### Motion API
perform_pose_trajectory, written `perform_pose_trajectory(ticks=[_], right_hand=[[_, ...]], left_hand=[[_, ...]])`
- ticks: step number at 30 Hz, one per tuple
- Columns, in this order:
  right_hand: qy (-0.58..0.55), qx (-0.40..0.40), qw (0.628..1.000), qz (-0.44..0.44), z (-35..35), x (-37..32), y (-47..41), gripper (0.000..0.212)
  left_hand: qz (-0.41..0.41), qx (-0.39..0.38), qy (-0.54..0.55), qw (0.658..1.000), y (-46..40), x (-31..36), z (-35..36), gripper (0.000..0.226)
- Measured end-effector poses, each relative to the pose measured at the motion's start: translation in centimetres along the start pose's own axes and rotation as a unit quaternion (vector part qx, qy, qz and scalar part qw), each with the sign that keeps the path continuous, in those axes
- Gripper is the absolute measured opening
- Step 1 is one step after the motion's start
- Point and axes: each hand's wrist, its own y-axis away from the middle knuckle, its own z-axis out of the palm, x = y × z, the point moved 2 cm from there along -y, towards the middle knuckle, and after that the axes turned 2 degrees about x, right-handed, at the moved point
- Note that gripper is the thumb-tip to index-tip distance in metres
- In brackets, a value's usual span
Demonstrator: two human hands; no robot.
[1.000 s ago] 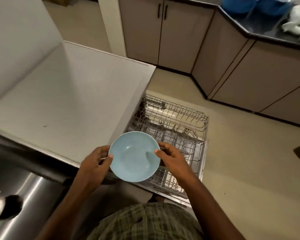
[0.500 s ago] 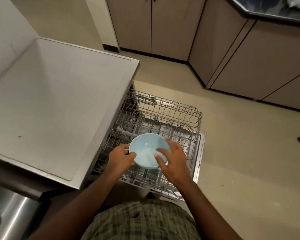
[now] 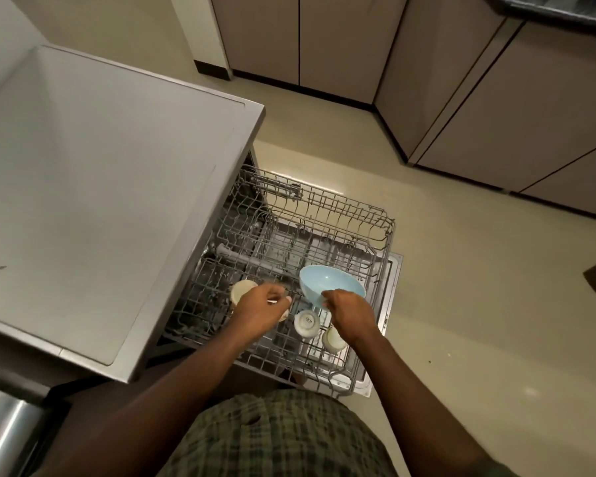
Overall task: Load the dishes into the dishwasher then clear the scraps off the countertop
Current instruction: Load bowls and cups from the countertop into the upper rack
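— Pinching the near rim of the light blue bowl (image 3: 329, 284) are the right hand's (image 3: 352, 315) fingers (image 3: 331, 297), with the bowl tilting on its edge over the wire rack (image 3: 324, 215), just beyond those fingertips.

— And the left hand (image 3: 260, 313)?

— It is hovering low over the rack, apart from the bowl, its fingers (image 3: 279, 297) curling loosely. Something small and pale is showing at the fingertips, but I cannot tell whether they are holding it.

— What is lying around the fingers?

— A cream cup (image 3: 240, 291) is sitting just past the left knuckles, partly covered by them. A white cup (image 3: 306, 324) is standing bottom-up in the rack between the two hands. Another pale dish (image 3: 332, 339) is peeking out just under the right wrist. The grey surface (image 3: 93, 187) is overhanging the rack's left side.

— Anything hard to make out?

— The rack's left part is lying in shadow under the surface, and the tines are blurring together there. The person's checked shirt (image 3: 276, 438) is cutting off the rack's near edge.
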Motion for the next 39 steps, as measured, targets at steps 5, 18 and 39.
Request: perform_pose_trajectory(ticks=[5,18,39], right_hand=[[0.021,-0.004,1.0,-0.003,0.5,0.7,-1.7,0.027],[0.075,-0.035,0.996,0.026,3.8,1.1,-1.3,0.035],[0.065,0.038,0.993,0.094,-0.6,4.1,-8.6,0.032]], left_hand=[[-0.003,0.004,-0.014,1.0,0.5,-1.1,-0.8,0.022],[-0.03,0.001,0.023,0.999,2.2,-3.2,-2.5,0.024],[-0.02,0.011,0.058,0.998,3.6,-5.1,-3.1,0.018]])
